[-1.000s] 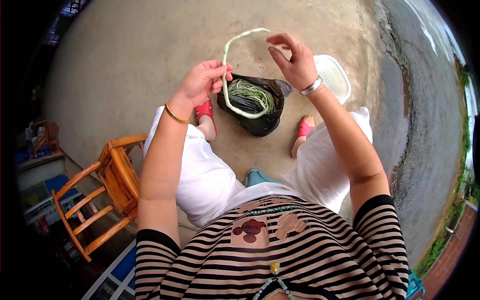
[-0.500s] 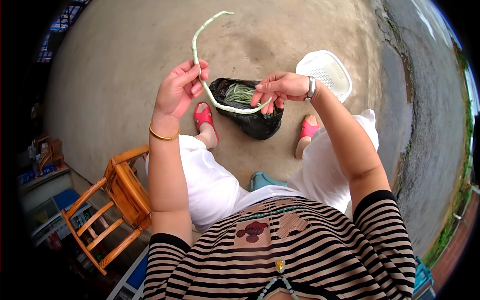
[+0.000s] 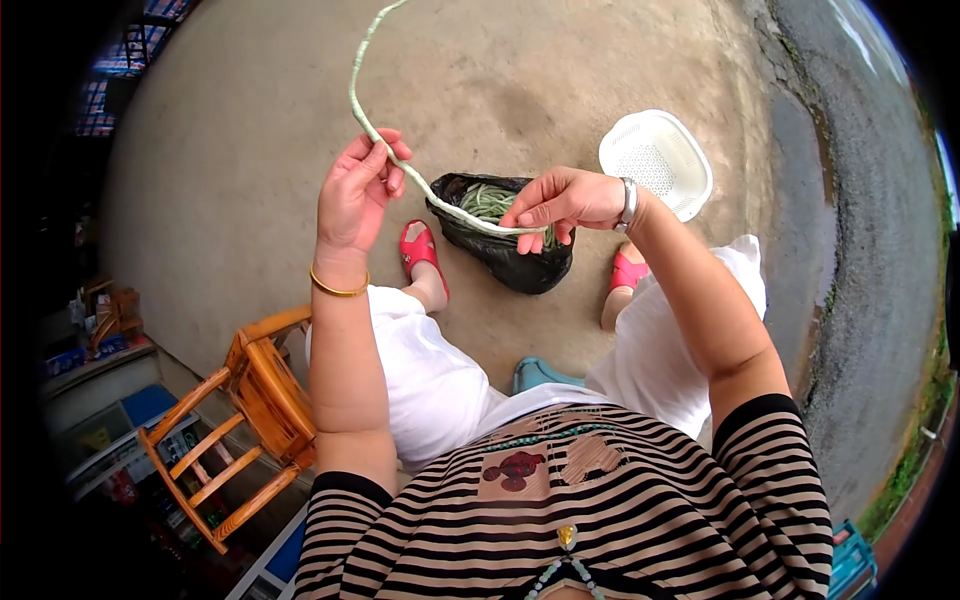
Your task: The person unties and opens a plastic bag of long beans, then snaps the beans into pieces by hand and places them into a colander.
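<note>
The long pale-green yardlong bean (image 3: pixel 372 128) hangs between both hands above the black plastic bag (image 3: pixel 505 255). Left hand (image 3: pixel 355 195) pinches its middle, right hand (image 3: pixel 560 203) pinches one end. It seems light, bendable, easy to snap.

Bag (image 3: pixel 520 262) on ground at frame centre, between two feet; more beans inside. Basket (image 3: pixel 657 163) on ground, upper right of bag. Long bean (image 3: pixel 362 110) arcs from top centre down across bag mouth. Wooden chair (image 3: pixel 240 420) lower left, beside person's leg.
</note>
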Demonstrator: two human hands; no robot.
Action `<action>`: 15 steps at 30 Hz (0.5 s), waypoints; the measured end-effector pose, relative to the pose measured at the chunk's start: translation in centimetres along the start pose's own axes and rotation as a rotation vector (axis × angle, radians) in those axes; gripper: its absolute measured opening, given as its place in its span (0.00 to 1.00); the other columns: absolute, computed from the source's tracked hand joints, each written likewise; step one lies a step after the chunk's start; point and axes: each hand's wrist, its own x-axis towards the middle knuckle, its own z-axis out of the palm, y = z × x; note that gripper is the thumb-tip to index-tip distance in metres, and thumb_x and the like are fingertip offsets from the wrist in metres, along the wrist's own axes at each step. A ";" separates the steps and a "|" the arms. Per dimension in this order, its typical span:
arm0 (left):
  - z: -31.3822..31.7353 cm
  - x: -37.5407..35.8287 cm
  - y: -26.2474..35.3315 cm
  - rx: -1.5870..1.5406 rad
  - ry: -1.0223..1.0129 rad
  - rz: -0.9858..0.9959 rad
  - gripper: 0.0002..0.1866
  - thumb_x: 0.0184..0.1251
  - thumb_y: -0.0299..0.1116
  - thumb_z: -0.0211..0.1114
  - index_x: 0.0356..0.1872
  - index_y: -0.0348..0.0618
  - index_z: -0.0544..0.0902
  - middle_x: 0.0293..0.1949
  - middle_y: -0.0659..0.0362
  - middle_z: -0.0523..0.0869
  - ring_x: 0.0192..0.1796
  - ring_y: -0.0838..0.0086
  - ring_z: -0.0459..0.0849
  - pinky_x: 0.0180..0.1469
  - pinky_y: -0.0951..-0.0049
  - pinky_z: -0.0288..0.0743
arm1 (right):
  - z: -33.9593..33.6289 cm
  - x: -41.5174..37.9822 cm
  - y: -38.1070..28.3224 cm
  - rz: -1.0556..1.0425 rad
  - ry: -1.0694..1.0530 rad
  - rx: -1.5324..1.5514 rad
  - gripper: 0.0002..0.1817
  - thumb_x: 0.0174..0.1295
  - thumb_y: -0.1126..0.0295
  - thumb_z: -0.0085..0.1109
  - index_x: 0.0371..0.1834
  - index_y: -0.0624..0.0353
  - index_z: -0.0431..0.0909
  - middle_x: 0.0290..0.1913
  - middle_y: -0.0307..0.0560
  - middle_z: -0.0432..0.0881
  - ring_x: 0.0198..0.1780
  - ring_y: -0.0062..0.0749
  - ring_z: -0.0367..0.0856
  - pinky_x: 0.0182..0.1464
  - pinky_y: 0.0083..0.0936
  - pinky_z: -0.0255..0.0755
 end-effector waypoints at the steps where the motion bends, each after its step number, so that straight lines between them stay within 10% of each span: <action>1: 0.1 -0.1 0.0 -0.012 0.024 0.014 0.09 0.71 0.30 0.53 0.46 0.39 0.78 0.36 0.57 0.81 0.27 0.79 0.73 0.31 0.79 0.69 | 0.1 -0.1 -0.3 0.013 0.001 0.010 0.14 0.64 0.69 0.56 0.51 0.62 0.78 0.37 0.43 0.86 0.34 0.17 0.83 0.26 0.09 0.71; 15: 0.1 -0.3 -0.8 -0.046 0.006 0.109 0.09 0.71 0.29 0.52 0.47 0.40 0.77 0.38 0.56 0.81 0.31 0.77 0.74 0.35 0.75 0.71 | 0.9 0.2 -0.1 0.066 0.084 0.066 0.15 0.63 0.66 0.58 0.50 0.61 0.78 0.37 0.41 0.85 0.37 0.18 0.83 0.29 0.12 0.73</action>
